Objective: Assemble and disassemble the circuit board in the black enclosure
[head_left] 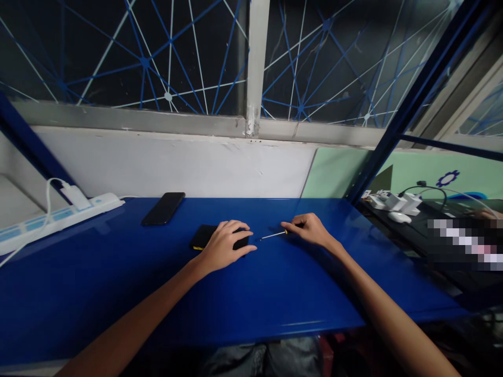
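Note:
On the blue table [275, 293] lies a flat black case [202, 236] with a bit of yellow on its near edge. My left hand [227, 243] rests over the right part of this case, fingers spread and pointing right, hiding some of it. To the right, my right hand [308, 229] is closed around the handle of a small screwdriver [274, 235]. Its thin metal shaft points left, and its tip is a short way from my left fingertips. Most of the handle is hidden by my fingers.
A black phone [163, 208] lies at the back left. Farther left is a white power strip [58, 220] with a plugged-in charger and cable. Beyond the blue post at right, white adapters [401, 203] sit on a dark surface, with part of a person's hand at the far edge.

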{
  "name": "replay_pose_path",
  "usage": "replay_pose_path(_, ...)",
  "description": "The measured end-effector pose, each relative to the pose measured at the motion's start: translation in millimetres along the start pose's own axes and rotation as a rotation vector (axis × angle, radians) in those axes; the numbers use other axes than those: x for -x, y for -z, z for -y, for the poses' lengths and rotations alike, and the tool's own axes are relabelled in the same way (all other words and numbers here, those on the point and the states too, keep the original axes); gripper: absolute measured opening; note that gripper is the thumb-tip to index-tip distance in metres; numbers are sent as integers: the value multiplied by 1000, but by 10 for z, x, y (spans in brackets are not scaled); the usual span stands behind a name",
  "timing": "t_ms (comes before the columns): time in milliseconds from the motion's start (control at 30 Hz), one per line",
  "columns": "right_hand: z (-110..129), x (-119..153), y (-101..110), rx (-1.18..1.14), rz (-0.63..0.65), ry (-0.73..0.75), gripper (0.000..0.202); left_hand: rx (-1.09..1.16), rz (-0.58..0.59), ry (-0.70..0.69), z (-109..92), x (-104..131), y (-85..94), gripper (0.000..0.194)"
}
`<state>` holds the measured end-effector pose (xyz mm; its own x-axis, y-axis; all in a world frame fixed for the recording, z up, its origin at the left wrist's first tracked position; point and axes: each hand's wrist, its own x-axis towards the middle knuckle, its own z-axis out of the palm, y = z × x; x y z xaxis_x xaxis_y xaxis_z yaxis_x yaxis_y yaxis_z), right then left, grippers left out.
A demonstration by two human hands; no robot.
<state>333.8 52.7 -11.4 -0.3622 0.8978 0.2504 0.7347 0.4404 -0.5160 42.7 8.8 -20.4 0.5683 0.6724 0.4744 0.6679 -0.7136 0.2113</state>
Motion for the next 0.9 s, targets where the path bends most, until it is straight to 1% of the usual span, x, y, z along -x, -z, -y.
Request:
replay_pose_path(133,141,29,-12,-77,5,59,52,35,-47,9,-51,-12,8,27)
replay_pose_path(300,266,57,-56,-71,1,102,48,35,-63,23,-29,1,-19,23)
replay_pose_path(500,293,72,-71,-58,-36,146,44,34,-93,3,-20,-5,-15,15)
replay_pose_path(667,293,69,-40,-83,-50,129,44,67,-127,-7,-6,-3,-22,13)
replay_pose_path(800,272,58,-35,-82,-68,109,46,123,-171,19,23,-4,-47,10)
replay_pose_path(900,270,54,-48,-82,-65,107,45,165,-173,54,29,-9,-53,10)
